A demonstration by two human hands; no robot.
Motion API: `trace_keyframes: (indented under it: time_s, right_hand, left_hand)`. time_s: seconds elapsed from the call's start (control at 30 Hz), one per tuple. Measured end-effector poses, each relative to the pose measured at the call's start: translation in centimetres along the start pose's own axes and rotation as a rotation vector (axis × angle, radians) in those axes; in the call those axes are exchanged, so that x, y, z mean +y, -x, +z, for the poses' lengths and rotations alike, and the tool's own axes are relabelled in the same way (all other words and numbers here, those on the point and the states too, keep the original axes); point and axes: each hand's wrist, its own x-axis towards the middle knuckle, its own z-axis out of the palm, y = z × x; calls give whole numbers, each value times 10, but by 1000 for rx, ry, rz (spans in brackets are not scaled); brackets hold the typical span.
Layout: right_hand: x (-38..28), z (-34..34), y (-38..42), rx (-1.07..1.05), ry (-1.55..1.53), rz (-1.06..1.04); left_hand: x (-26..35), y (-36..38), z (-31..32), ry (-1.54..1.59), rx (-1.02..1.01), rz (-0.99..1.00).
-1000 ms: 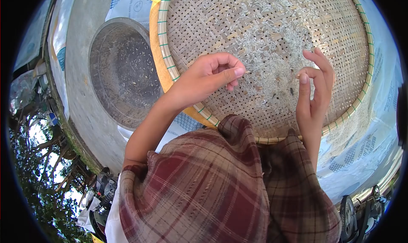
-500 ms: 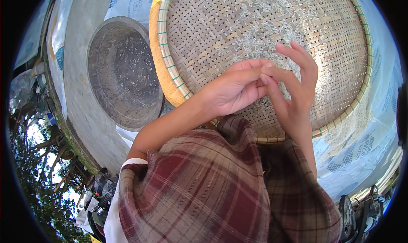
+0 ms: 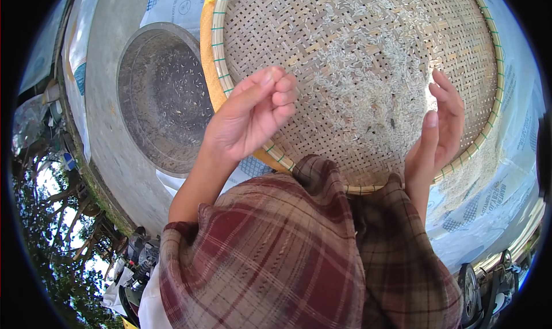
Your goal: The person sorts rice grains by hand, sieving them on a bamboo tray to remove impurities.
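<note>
A round woven bamboo winnowing tray (image 3: 261,33) lies before me, its rim bound with green ties. Pale rice grains (image 3: 368,58) are spread over its middle, with a few dark specks among them. My left hand (image 3: 253,113) is above the tray's left rim, thumb pressed to the curled fingers; whatever is pinched there is too small or hidden to make out. Over the right part of the tray, my right hand (image 3: 437,130) hangs with thumb and fingers apart, holding nothing visible.
A dark round basin (image 3: 129,107) with scattered grains stands left of the tray. An orange-yellow piece (image 3: 208,58) shows beneath the tray's left rim. Printed white-blue sacks (image 3: 489,214) cover the ground at right, with grain on them. Motorbikes (image 3: 489,294) stand behind at lower right.
My hands were together with fingertips touching over the tray. They have parted: the left moved left toward the rim, the right moved right and lower, its fingers now apart.
</note>
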Motion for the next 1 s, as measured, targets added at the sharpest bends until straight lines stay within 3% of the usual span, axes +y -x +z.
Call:
trace_keyframes:
  time_s: [0.07,0.17,0.23,0.27,0.37,0.4,0.43,0.47,0.5,0.57,0.63,0.77,0.87,1.0]
  right_hand:
    - [5,-6,2,147,96,91]
    - [6,-15,11,160,173,115]
    - [1,-19,17,170,228,117]
    - [-1,-20,19,133,310,96]
    - [-4,-19,21,48,458,53]
    - [-5,-19,20,-1,522,24]
    - [-5,-18,20,-2,523,24]
    - [-6,-18,19,-75,624,-47]
    - [-6,-18,18,-150,722,-122]
    - [-5,-13,19,-246,759,-159]
    - [-2,-7,22,-367,766,-202]
    - [-4,-7,29,-482,774,-219]
    - [-1,-13,34,-506,816,-186]
    - [3,-15,38,-511,799,-193]
  left_hand:
    - [29,32,-12,1,50,174]
    - [76,84,-54,-18,220,313]
    - [101,113,-104,-304,812,520]
    - [103,120,-123,-305,809,521]
    - [94,122,-161,-1395,1331,477]
    - [86,114,-152,-1395,1331,476]
    - [78,104,-134,-1816,1324,675]
    - [68,92,-114,-2239,1265,878]
    - [58,80,-91,-2234,1270,875]
    - [36,54,-46,-1993,832,1023]
    - [13,32,-26,-2003,467,838]
    - [-24,-13,-18,-2072,-213,649]
    - [-42,-32,-13,-2169,-400,703]
    - [-46,-38,-11,-2319,-478,686]
